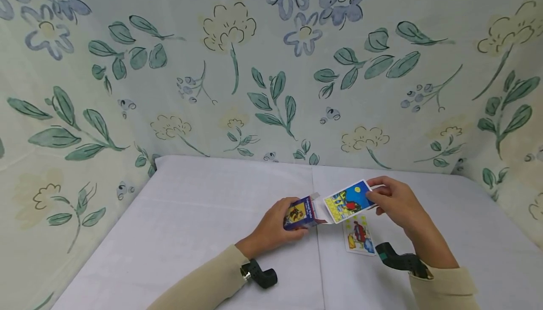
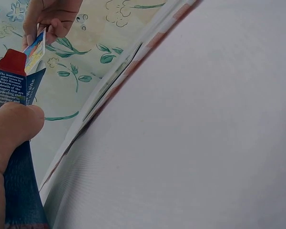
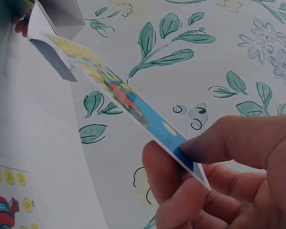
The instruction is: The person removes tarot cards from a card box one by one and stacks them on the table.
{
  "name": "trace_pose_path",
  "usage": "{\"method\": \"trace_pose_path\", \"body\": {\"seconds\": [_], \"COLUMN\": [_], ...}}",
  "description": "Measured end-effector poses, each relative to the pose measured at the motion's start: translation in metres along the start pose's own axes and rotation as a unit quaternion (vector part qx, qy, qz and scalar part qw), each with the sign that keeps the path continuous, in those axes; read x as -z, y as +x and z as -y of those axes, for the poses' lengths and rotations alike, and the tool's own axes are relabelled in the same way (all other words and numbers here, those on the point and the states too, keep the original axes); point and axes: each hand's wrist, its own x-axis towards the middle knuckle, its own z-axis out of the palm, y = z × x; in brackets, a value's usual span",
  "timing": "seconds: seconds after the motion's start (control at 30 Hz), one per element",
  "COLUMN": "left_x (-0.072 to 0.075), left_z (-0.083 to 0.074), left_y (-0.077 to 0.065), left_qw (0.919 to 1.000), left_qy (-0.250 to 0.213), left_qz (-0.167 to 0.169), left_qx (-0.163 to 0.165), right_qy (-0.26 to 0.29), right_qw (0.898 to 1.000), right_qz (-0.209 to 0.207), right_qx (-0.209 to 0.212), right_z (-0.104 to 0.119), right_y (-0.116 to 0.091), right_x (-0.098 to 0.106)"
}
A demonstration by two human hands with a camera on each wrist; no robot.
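My left hand [image 1: 271, 227] grips a small blue card box [image 1: 299, 214] with a yellow picture on its front. The box's end flaps stand open toward the right, and its red flap [image 2: 13, 61] shows in the left wrist view. Between thumb and fingers, my right hand [image 1: 396, 204] pinches a picture card [image 1: 349, 201] by its outer end. Blue, yellow and red are printed on it, and its far end is right at the box's mouth. Below it on the table, partly overlapped by the held card, lies another card [image 1: 359, 238] with a red-robed figure and yellow discs.
A white cloth covers the table [image 1: 220, 192], with a crease running front to back near its middle. Behind and at both sides hangs a floral curtain [image 1: 271, 65]. Each wrist carries a black camera mount [image 1: 263, 274].
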Motion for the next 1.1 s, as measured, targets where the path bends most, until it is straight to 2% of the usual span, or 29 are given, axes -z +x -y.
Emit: {"method": "trace_pose_path", "body": {"seconds": [0.3, 0.73, 1.1], "left_x": [-0.001, 0.003, 0.002], "left_z": [0.0, 0.0, 0.002], "left_y": [-0.002, 0.001, 0.0], "left_qw": [0.9999, 0.9999, 0.9999], "left_qy": [0.009, 0.008, 0.007], "left_qz": [-0.001, 0.0, 0.003], "left_qx": [-0.008, -0.01, -0.01], "right_qy": [-0.019, 0.022, -0.006], "right_qw": [1.0, 1.0, 0.999], "right_qz": [0.003, 0.009, 0.025], "right_qx": [0.002, -0.001, -0.02], "right_z": [-0.005, -0.011, -0.014], "right_y": [-0.003, 0.002, 0.002], "right_x": [0.004, 0.006, 0.005]}}
